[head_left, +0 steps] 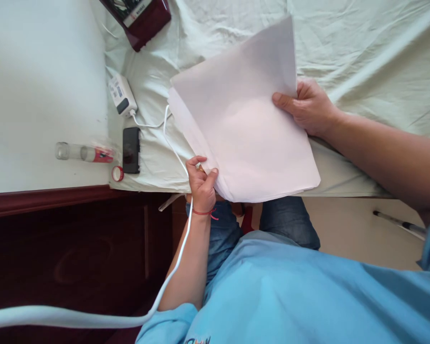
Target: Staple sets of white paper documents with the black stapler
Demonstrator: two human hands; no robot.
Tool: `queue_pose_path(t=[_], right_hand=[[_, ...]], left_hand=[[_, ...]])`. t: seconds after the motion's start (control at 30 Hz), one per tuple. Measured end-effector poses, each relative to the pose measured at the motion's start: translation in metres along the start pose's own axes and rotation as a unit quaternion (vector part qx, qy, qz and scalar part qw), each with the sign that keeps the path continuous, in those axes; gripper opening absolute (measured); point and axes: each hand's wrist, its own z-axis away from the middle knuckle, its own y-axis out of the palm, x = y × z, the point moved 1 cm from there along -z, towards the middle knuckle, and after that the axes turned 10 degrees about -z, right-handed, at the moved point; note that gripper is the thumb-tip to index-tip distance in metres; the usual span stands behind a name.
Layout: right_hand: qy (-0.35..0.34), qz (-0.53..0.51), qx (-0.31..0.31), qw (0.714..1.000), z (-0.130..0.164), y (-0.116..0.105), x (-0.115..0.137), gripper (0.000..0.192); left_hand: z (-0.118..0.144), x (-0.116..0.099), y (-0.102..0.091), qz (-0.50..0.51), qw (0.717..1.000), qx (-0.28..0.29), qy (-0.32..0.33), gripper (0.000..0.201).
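A stack of white paper sheets (pixel 243 124) lies tilted over the edge of a bed covered with a pale green sheet (pixel 361 52). My left hand (pixel 201 179) pinches the stack's near lower corner between thumb and fingers. A red thread is tied around that wrist. My right hand (pixel 308 107) grips the stack's right edge, thumb on top of the top sheet.
A white charger block (pixel 121 94) and its cable (pixel 172 143) lie left of the paper, beside a black phone (pixel 131 149). A clear bottle (pixel 82 153) with a red cap (pixel 117 173) lies on a white surface. A maroon device (pixel 139 16) sits at the top.
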Motion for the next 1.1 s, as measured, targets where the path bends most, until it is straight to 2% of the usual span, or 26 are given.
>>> queue_pose_path(t=[0.17,0.3,0.43,0.6,0.7,0.87,1.1], right_hand=[[0.014,0.006,-0.015,1.000,-0.0004,-0.0009,0.0002,0.047],[0.007,-0.013,-0.018,1.000,-0.0001,-0.0006,0.0016,0.053],[0.008,0.001,-0.019,1.000,0.0002,-0.0001,0.0024,0.058],[0.005,0.013,0.003,1.000,-0.0004,-0.0010,0.0021,0.058],[0.000,0.029,0.004,1.000,-0.0016,-0.0022,0.0007,0.055],[-0.011,0.036,0.005,0.999,-0.0018,-0.0011,-0.0009,0.054],[-0.002,-0.007,-0.002,1.000,-0.0018,-0.0005,-0.0006,0.049]], left_hand=[[0.0004,-0.0009,-0.0008,-0.014,1.000,0.001,-0.002,0.047],[0.0003,-0.0018,-0.0020,-0.034,0.999,0.001,0.017,0.041],[-0.0003,-0.0003,-0.0031,-0.038,0.999,0.031,0.008,0.044],[0.0019,-0.0007,-0.0052,-0.050,0.998,0.034,-0.006,0.028],[0.0030,-0.0018,-0.0057,-0.050,0.999,0.014,-0.007,0.035],[0.0002,-0.0020,-0.0045,-0.127,0.992,0.009,-0.009,0.034],[-0.0015,-0.0053,-0.0028,-0.097,0.995,0.022,-0.024,0.040]])
